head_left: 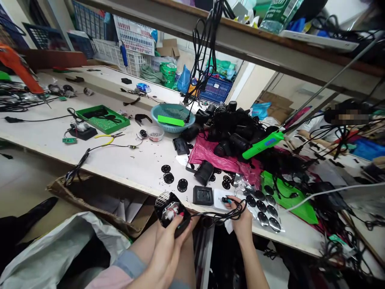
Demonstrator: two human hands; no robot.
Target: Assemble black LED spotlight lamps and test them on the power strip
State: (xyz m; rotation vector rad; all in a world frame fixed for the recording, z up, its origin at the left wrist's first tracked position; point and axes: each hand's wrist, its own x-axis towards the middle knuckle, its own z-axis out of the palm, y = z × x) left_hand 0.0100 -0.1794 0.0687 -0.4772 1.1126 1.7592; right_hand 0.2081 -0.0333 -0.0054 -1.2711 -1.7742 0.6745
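My left hand [174,228] is closed around a black device housing [161,204] with a perforated round end, and silvery parts and wires show in its open side. A black cable [215,216] runs from it to my right hand [237,206]. My right hand pinches the black plug-like end [225,199] of the cable, and a loop of cable hangs at its fingers. Between the hands, a square black block with a recess [203,196] lies at the table edge. Beside my right hand are several shiny black discs [262,206] and a white paper [219,204].
A pink bag [207,154] lies under a heap of black devices and cables [234,126]. Green electric screwdriver [263,144] hangs over it. A teal basket [173,110], a small tub of screws [155,134], yellow-handled pliers [110,137] and green trays [104,118] stand farther off.
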